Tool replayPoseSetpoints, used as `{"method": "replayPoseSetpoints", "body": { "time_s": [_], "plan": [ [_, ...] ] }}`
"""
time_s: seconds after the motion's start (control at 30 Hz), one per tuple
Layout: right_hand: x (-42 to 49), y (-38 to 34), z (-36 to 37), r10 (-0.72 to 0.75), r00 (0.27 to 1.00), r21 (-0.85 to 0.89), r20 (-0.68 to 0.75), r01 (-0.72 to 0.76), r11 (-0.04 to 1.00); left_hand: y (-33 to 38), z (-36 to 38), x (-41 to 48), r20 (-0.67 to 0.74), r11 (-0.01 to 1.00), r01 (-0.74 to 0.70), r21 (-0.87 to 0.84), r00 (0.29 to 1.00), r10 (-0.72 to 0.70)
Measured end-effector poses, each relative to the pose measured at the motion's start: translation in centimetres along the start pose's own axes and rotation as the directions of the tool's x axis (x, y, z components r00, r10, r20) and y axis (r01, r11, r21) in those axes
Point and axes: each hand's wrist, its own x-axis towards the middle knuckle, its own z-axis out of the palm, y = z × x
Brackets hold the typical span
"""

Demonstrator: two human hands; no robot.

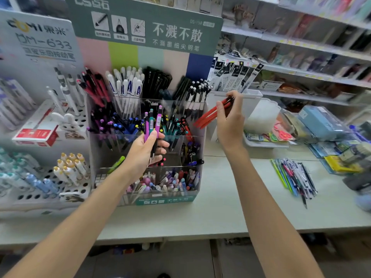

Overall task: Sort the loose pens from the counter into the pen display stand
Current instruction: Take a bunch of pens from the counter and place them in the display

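Observation:
The clear tiered pen display stand [197,137] stands at the centre of the counter, its compartments full of pens. My left hand [143,152] is in front of the stand's middle tier and grips three upright pens [152,122], purple and teal. My right hand [228,119] is raised beside the stand's right edge and pinches two red pens [207,116] that slant down to the left. A pile of several loose pens [295,177] lies on the pale counter [224,207] to the right.
A white perforated rack [50,185] with bottles and pens stands left of the stand. A red and white box [35,134] sits on it. White bins [261,115], a tray and packaged stationery [321,125] crowd the back right. Shelves run behind.

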Motion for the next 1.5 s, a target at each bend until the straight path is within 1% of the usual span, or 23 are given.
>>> {"method": "replayPoseSetpoints", "body": {
  "time_s": [0.07,0.2,0.33,0.5,0.57,0.63,0.7,0.73,0.8,0.87,0.9,0.93,0.97,1.0,1.07,1.1,1.13,1.17,1.23,1.3,1.37,1.43,1.5],
  "plan": [
    [-0.2,0.7,1.0,-0.085,0.995,-0.104,0.056,0.090,0.990,-0.1,0.2,0.2,0.010,1.000,0.009,-0.011,1.000,-0.009],
    [-1.9,1.3,3.9,-0.209,0.932,-0.196,0.295,0.273,0.942,-0.4,0.4,0.1,0.046,1.000,0.003,0.025,0.999,-0.004],
    [-1.6,0.9,4.3,-0.159,0.891,-0.160,0.425,0.247,0.956,-0.8,-0.2,0.0,0.085,0.997,-0.018,0.070,0.996,0.012],
    [-2.5,1.1,5.3,-0.164,0.851,-0.175,0.498,0.284,0.943,-0.7,-0.6,-0.4,0.106,0.996,-0.033,0.081,0.994,0.024],
    [-2.9,1.2,5.2,-0.109,0.887,-0.127,0.449,0.184,0.975,-0.6,-0.8,-0.7,0.111,0.995,-0.044,0.086,0.993,0.034],
    [-2.9,0.9,4.4,-0.056,0.957,-0.065,0.286,0.078,0.995,-0.5,-1.1,-1.0,0.118,0.994,-0.053,0.099,0.992,0.041],
    [-3.2,-0.4,4.0,-0.066,0.985,0.012,0.157,0.065,0.998,-0.3,-1.6,-1.2,0.137,0.994,-0.057,0.094,0.990,0.044],
    [-3.3,-1.7,3.9,-0.051,0.983,0.090,0.176,0.035,0.995,-0.2,-1.8,-1.4,0.151,0.995,-0.059,0.083,0.987,0.046],
    [-3.4,-4.5,4.3,0.034,0.938,0.231,0.346,-0.120,0.966,0.0,-2.1,-1.6,0.159,0.995,-0.066,0.074,0.986,0.054],
    [-3.4,-6.6,5.1,0.083,0.837,0.260,0.541,-0.261,0.930,0.2,-2.3,-2.0,0.136,0.993,-0.069,0.092,0.989,0.056],
    [-3.3,-7.2,5.5,0.083,0.806,0.268,0.587,-0.290,0.919,0.2,-2.5,-2.0,0.123,0.993,-0.066,0.103,0.991,0.053],
    [-3.2,-7.7,5.8,0.080,0.803,0.296,0.591,-0.308,0.904,0.3,-2.8,-2.2,0.108,0.992,-0.062,0.108,0.993,0.050],
    [-3.1,-8.2,6.1,0.103,0.814,0.358,0.572,-0.360,0.862,0.4,-3.4,-2.4,0.095,0.992,-0.064,0.111,0.994,0.054],
    [-2.8,-8.7,6.3,0.164,0.828,0.448,0.536,-0.443,0.776,0.6,-4.2,-2.6,0.087,0.990,-0.074,0.118,0.994,0.063],
    [-1.7,-9.7,6.3,0.294,0.815,0.679,0.500,-0.579,0.451,1.1,-6.0,-3.1,0.095,0.983,-0.102,0.153,0.992,0.088],
    [-1.3,-10.0,6.5,0.313,0.806,0.731,0.502,-0.589,0.346,1.3,-6.9,-3.2,0.105,0.981,-0.106,0.164,0.990,0.089],
    [-1.0,-10.4,6.8,0.306,0.802,0.731,0.514,-0.596,0.333,1.5,-7.8,-3.4,0.117,0.984,-0.094,0.152,0.990,0.077],
    [-1.1,-10.8,7.4,0.278,0.797,0.703,0.536,-0.603,0.376,1.7,-8.6,-3.6,0.137,0.992,-0.070,0.108,0.989,0.055],
    [-1.9,-11.9,9.0,0.188,0.772,0.573,0.608,-0.590,0.570,2.1,-9.9,-3.9,0.204,0.999,-0.019,-0.036,0.979,0.026],
    [-2.9,-12.7,10.4,0.127,0.711,0.418,0.692,-0.538,0.732,2.5,-10.6,-4.2,0.211,0.994,-0.007,-0.109,0.977,0.030],
    [-3.8,-13.7,11.7,0.116,0.647,0.339,0.753,-0.533,0.775,2.7,-11.1,-4.4,0.133,0.995,-0.067,-0.077,0.988,0.076],
    [-4.7,-14.5,12.7,0.120,0.612,0.293,0.781,-0.530,0.796,2.7,-11.6,-4.3,0.032,0.984,-0.170,0.049,0.985,0.169],
    [-5.5,-15.1,13.4,0.100,0.593,0.265,0.799,-0.496,0.827,2.8,-12.0,-4.5,-0.043,0.965,-0.228,0.131,0.971,0.235]
  ]
}}
